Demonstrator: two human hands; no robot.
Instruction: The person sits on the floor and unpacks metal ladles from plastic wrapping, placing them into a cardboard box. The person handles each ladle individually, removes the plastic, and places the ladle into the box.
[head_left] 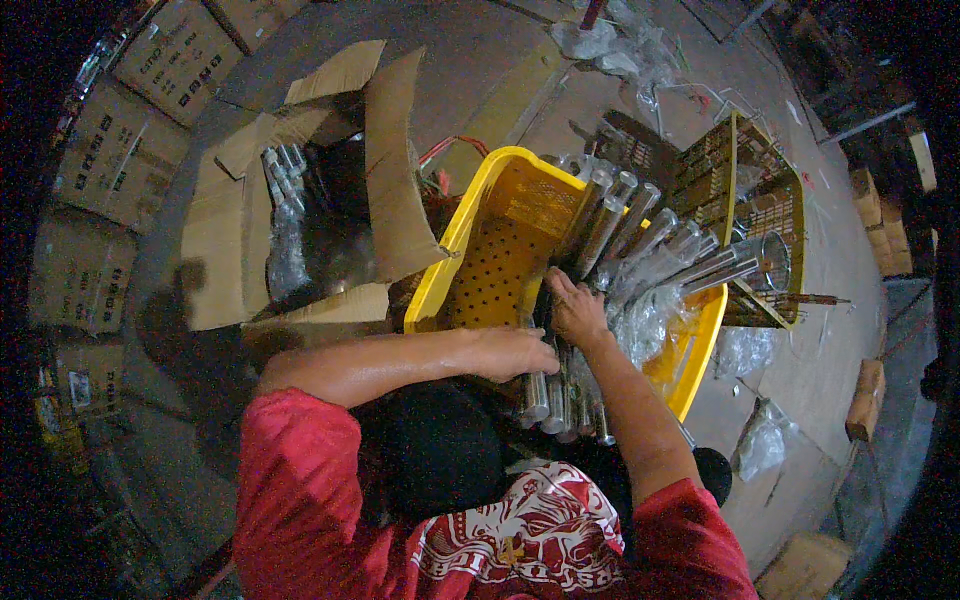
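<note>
A yellow perforated plastic crate [497,232] stands in front of me, holding many shiny metal tubes [640,245], some in clear plastic wrap. My left hand [515,352] rests on a bundle of metal tubes [545,395] at the crate's near edge, fingers curled over them. Just beyond it, my right hand [577,308] lies palm down on the tubes inside the crate. Whether either hand truly grips a tube is hard to tell. My red sleeves fill the lower edge.
An open cardboard box [300,200] with wrapped metal parts stands left of the crate. A yellow wire rack [745,215] leans behind it on the right. Stacked cartons [120,150] line the far left. Loose plastic bags [762,440] lie on the concrete floor.
</note>
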